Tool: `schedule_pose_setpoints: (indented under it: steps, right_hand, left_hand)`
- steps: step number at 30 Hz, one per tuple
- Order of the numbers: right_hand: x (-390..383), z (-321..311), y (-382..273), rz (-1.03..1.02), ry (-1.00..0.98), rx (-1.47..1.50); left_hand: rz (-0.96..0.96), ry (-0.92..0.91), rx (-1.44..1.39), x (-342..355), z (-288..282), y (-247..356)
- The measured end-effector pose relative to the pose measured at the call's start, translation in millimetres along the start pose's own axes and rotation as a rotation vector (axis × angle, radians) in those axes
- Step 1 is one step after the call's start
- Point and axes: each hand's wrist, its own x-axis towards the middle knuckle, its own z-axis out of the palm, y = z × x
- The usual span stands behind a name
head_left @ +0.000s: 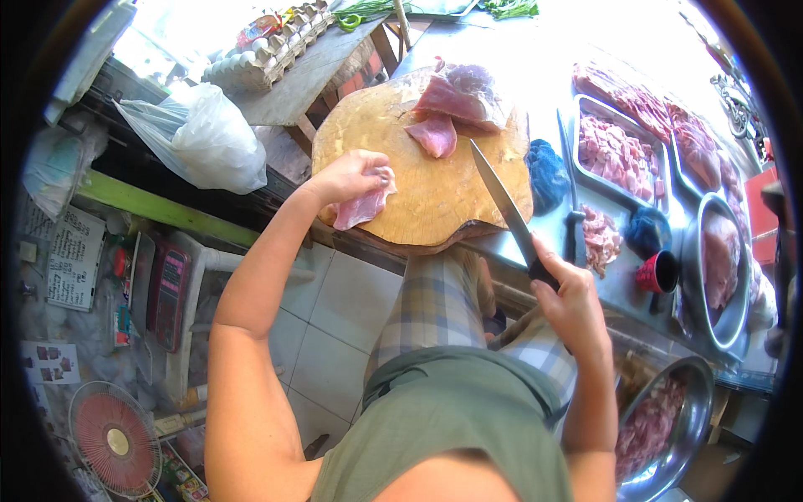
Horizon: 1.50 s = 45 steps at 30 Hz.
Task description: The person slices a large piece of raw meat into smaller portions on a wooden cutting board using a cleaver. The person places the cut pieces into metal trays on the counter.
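Note:
My left hand [358, 177] is closed on the upper end of a slice of raw meat [365, 206] at the left edge of a round wooden chopping block [401, 188]. A kitchen knife [503, 197] with a dark handle is gripped in my right hand [570, 293], over the block's right side, its blade pointing up and left. Beyond the blade tip lies a large piece of raw meat [468, 96] on the far part of the block. A smaller slice [435, 135] rests against its near side.
Right of the block are a tray of cut meat [615, 155], a second knife [574, 226], a blue plastic bag [545, 177], a red cup [657, 274] and a metal basin [708, 322]. A white plastic bag [205, 138] and egg trays [272, 58] are at the left.

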Motion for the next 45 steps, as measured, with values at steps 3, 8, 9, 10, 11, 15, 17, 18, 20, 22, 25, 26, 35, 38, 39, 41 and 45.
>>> schedule_pose_setpoints:
  steps: [3, 8, 9, 10, 11, 15, 17, 18, 20, 22, 25, 26, 35, 38, 39, 41, 45]
  right_hand:
    - [1.4, 2.5, 4.2, -0.011, 0.026, 0.031]
    - [6.8, 8.5, 5.0, -0.089, 0.062, 0.042]
    - [8.2, 9.7, 4.7, -0.092, 0.064, 0.046]
    - [9.5, 11.0, 4.3, -0.101, 0.072, 0.042]
    - [10.4, 12.0, 4.0, -0.112, 0.083, 0.024]
    - [12.3, 12.2, 1.6, -0.091, 0.019, 0.037]
    - [16.1, 13.4, -1.7, -0.065, -0.046, 0.043]
    - [18.6, 14.9, -4.3, -0.098, -0.097, 0.043]
    - [28.3, 20.5, -10.9, -0.135, -0.186, 0.010]
    - [44.1, 31.8, -19.1, -0.263, -0.210, -0.066]
    - [71.4, 39.4, -29.0, -0.369, -0.283, -0.164]
    - [78.5, 37.9, -30.8, -0.350, -0.323, -0.237]
    - [113.2, 28.8, -32.5, -0.494, -0.391, -0.361]
    - [126.2, 43.3, -41.4, -0.464, -0.417, -0.374]
    - [130.8, 54.8, -45.7, -0.430, -0.430, -0.394]
    - [140.7, 80.3, -55.4, -0.449, -0.405, -0.383]
    - [149.1, 107.1, -60.4, -0.577, -0.313, -0.300]
  left_hand:
    - [0.096, 0.013, -0.313, 2.7, -14.6, 0.7]
    - [0.330, 0.229, -0.526, -2.4, -24.6, 16.5]
    - [0.392, 0.272, -0.344, -3.4, -19.0, 17.6]
    - [0.485, 0.313, -0.162, -4.3, -11.1, 17.0]
    - [0.579, 0.356, 0.022, -6.8, -3.1, 14.2]
    - [0.481, 0.307, 0.280, -44.4, 21.4, -13.2]
    - [0.310, 0.305, 0.109, -66.9, 18.6, -25.9]
    - [0.242, 0.343, 0.095, -77.7, 18.4, -29.0]
    - [0.074, 0.414, 0.048, -92.6, 24.9, -27.2]
    - [0.172, 0.580, 0.103, -93.8, 42.2, -16.6]
    - [0.223, 0.761, 0.218, -81.7, 75.2, 3.9]
    - [0.191, 0.794, 0.228, -76.7, 84.8, 9.6]
    - [0.091, 0.911, 0.265, -56.2, 106.3, 16.9]
    - [0.069, 0.904, 0.243, -55.0, 107.5, 16.2]
    - [0.072, 0.911, 0.232, -53.9, 107.8, 16.9]
    - [0.086, 0.896, 0.214, -53.5, 107.4, 20.3]
    - [0.022, 0.889, 0.220, -56.5, 107.2, 27.5]
